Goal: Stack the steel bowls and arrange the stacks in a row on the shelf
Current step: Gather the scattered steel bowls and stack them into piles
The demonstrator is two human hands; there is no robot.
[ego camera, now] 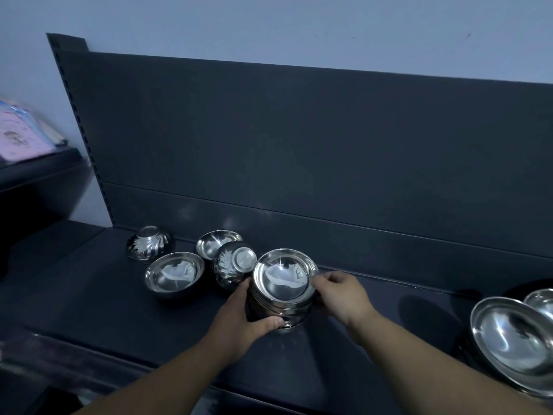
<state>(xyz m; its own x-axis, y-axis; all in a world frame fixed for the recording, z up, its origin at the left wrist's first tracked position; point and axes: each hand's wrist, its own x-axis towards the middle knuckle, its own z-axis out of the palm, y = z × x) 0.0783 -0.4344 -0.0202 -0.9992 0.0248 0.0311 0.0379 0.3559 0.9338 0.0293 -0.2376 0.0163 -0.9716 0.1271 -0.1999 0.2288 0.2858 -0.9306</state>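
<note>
Stacked bowls (281, 290) stand mid-shelf, mouths up, held between both hands. The left hand (239, 320) wraps the stack's left side, thumb lying across its lower front. The right hand (341, 295) pinches the top rim at the right with its fingertips. Just left of the stack, touching it or nearly so, a ribbed bowl (233, 263) lies tilted with its base showing. Behind that sits an open bowl (217, 242); further left a second open bowl (174, 272), and an upturned bowl (148, 242) near the back panel (299, 139). At the right edge, large bowls (514, 333) lean on the dark shelf (89, 295). Pink packets (21, 130) lie on a neighbouring shelf to the left.
</note>
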